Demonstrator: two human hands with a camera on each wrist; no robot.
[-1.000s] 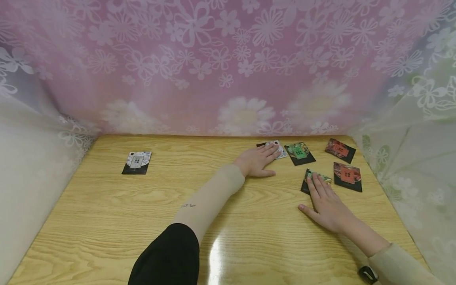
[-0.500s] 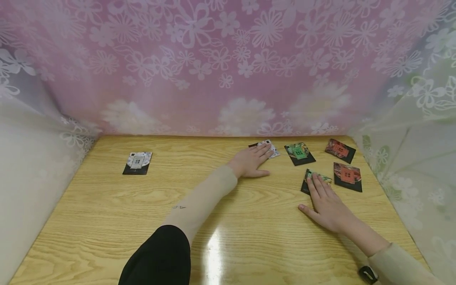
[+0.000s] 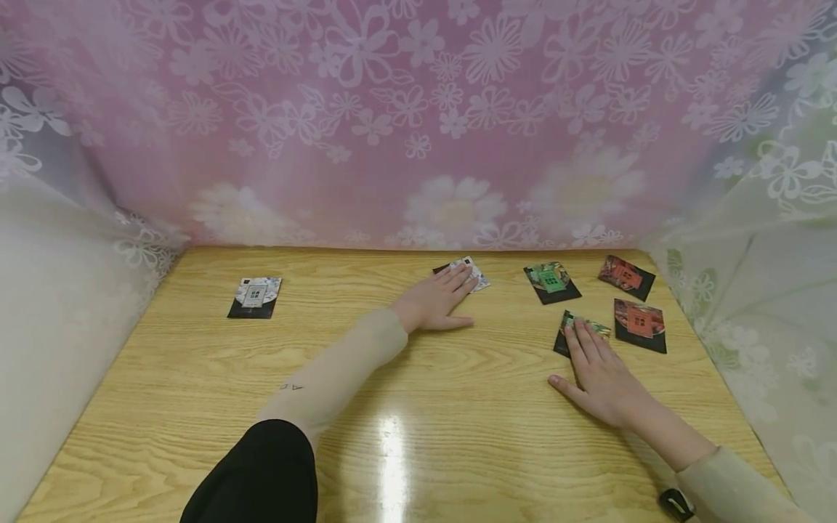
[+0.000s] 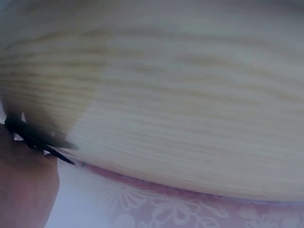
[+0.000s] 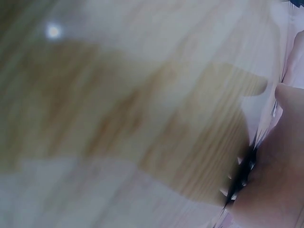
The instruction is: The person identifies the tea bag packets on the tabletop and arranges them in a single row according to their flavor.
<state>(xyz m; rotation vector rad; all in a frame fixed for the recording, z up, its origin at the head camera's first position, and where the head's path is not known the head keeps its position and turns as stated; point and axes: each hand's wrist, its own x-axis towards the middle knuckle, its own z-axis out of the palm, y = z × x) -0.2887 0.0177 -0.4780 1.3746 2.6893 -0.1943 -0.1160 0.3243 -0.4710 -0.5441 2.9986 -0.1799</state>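
With fingers straight, my left hand [image 3: 434, 299] lies flat over a white-and-black floral sachet [image 3: 481, 279] near the back edge of the table. The sachet's white corner and dark corner show around the fingers; its middle is covered. My right hand [image 3: 604, 381] rests with straight fingers on a green-and-black sachet [image 3: 561, 343], thumb spread to the left on the wood. In the left wrist view the left hand [image 4: 28, 187] is at the lower left, beside a dark sachet edge. The right wrist view shows the right hand [image 5: 278, 164] along the right border.
Another white-and-black sachet [image 3: 255, 298] lies at the far left of the wooden table [image 3: 196, 407]. A second green sachet [image 3: 552, 282] and two red ones, an upper red sachet [image 3: 626, 277] and a lower red sachet [image 3: 640, 325], lie to the right. A floral curtain [image 3: 418, 145] hangs behind.
My left hand has slid leftward along the back of the table, and the white sachet under it has moved along too, away from the green one. The right hand stays in place.
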